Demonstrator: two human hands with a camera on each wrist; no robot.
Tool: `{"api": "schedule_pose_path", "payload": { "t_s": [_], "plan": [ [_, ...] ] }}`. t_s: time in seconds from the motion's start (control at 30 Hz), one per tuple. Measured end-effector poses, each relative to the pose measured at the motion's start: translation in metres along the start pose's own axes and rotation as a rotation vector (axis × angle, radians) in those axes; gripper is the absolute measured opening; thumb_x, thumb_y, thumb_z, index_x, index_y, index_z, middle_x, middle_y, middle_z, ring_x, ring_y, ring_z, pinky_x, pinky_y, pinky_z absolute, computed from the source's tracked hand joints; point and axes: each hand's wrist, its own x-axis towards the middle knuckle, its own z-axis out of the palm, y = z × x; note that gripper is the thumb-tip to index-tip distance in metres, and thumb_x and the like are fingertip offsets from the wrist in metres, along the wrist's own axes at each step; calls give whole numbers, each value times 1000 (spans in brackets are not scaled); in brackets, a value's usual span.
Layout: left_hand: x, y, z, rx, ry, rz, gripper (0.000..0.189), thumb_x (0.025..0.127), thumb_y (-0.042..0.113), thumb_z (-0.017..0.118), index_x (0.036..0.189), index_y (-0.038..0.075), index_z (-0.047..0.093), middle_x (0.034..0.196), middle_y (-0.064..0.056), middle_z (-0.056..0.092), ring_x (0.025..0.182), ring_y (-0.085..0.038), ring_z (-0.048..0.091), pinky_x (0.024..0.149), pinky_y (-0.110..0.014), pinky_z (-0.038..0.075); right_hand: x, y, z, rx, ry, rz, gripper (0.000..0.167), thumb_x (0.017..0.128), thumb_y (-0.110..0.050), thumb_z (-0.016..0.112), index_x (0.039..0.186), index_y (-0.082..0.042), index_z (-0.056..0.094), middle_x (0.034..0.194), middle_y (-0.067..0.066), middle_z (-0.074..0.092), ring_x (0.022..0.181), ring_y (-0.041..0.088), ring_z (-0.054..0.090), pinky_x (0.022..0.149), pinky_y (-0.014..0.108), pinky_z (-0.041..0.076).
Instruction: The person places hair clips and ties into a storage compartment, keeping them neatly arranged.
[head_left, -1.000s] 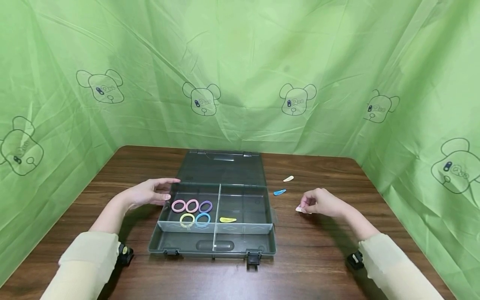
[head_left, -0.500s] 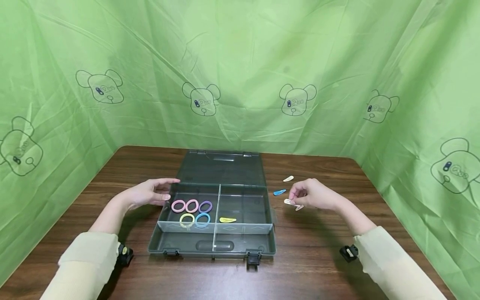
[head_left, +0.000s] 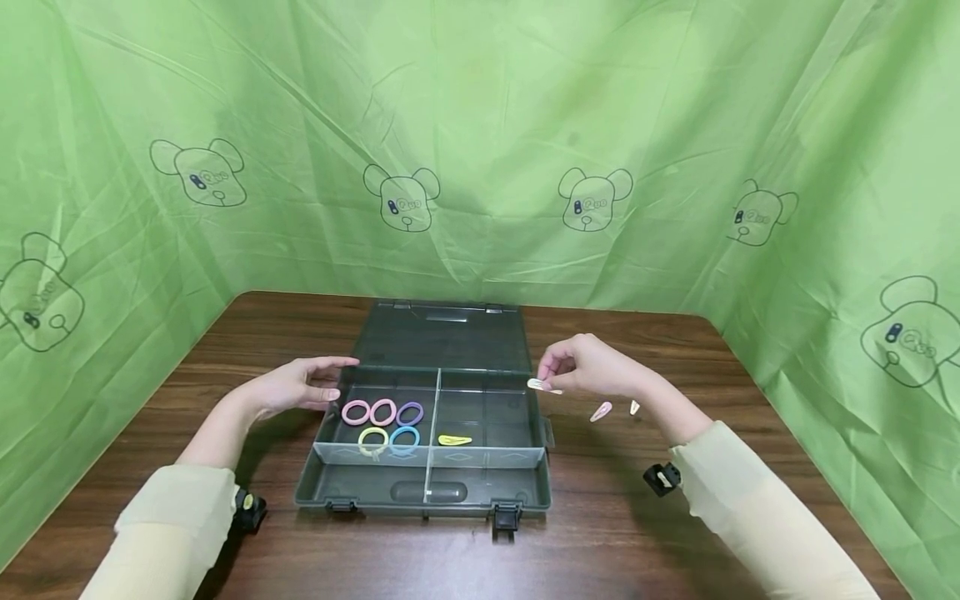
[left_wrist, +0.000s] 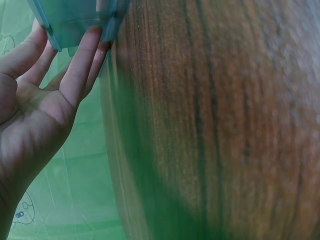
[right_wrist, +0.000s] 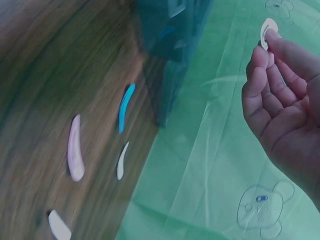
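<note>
A grey see-through divider box point(head_left: 489, 479) lies with its lid folded back on the table. My left hand point(head_left: 288, 388) rests against its left side, fingers fairly straight at the wall. With thumb and fingertips, my right hand point(head_left: 600, 367) pinches a cream snap hair clip point(right_wrist: 268, 31) above the box's right rim. Inside, several hair ties point(head_left: 383, 412) lie in the rear left compartment and a yellow hair clip point(head_left: 454, 440) in the rear right one. In the right wrist view, a blue clip point(right_wrist: 126, 107), pink clip point(right_wrist: 75, 150) and two whitish clips point(right_wrist: 122, 161) lie on the table.
The box's open lid point(head_left: 442, 337) extends flat toward the back. The brown wooden table point(head_left: 622, 525) is enclosed by a green cloth point(head_left: 495, 108) at the back and sides. A black latch point(head_left: 506, 518) juts from the box's front.
My right hand has lifted a cream clip from the table and carried it left to the box's right rim. The pink clip stays behind on the table. My left hand keeps its place.
</note>
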Motion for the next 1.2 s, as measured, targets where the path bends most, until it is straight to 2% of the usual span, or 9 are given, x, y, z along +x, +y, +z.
{"api": "schedule_pose_path", "payload": {
  "t_s": [0.23, 0.37, 0.7, 1.0, 1.2],
  "plan": [
    [-2, 2, 0, 2, 3, -10, 61, 93, 3, 56, 148, 8, 29, 143, -33, 28, 126, -41, 40, 96, -41, 49, 25, -12, 10, 11, -31, -32, 4, 83, -17, 73, 84, -16, 69, 72, -6, 67, 66, 9, 60, 56, 21, 50],
    [-3, 3, 0, 3, 6, -20, 61, 93, 3, 56, 148, 8, 29, 143, -33, 27, 126, -41, 40, 96, -41, 49, 38, -15, 20, -3, -47, -72, 4, 83, -15, 72, 85, -12, 70, 73, -7, 66, 66, 7, 60, 56, 20, 50],
    [-2, 3, 1, -7, 10, -29, 62, 93, 3, 56, 148, 8, 28, 144, -33, 26, 129, -42, 36, 97, -42, 49, 72, -13, 66, 30, -127, -111, 4, 81, -11, 73, 83, -11, 69, 69, -6, 66, 62, 3, 58, 58, 18, 51],
    [-1, 1, 2, -12, 13, -32, 61, 93, 3, 56, 148, 10, 29, 145, -32, 24, 130, -43, 34, 97, -41, 49, 88, -6, 92, -34, -188, -104, 5, 81, -13, 74, 80, -14, 69, 67, -9, 63, 62, 1, 56, 55, 16, 48],
    [-2, 0, 3, -19, 20, -35, 63, 92, 7, 59, 148, 10, 29, 147, -32, 22, 134, -45, 26, 98, -43, 48, 92, -5, 101, 2, -217, -85, 4, 82, -10, 73, 81, -11, 69, 68, -5, 65, 60, 2, 57, 54, 18, 49]
  ]
}}
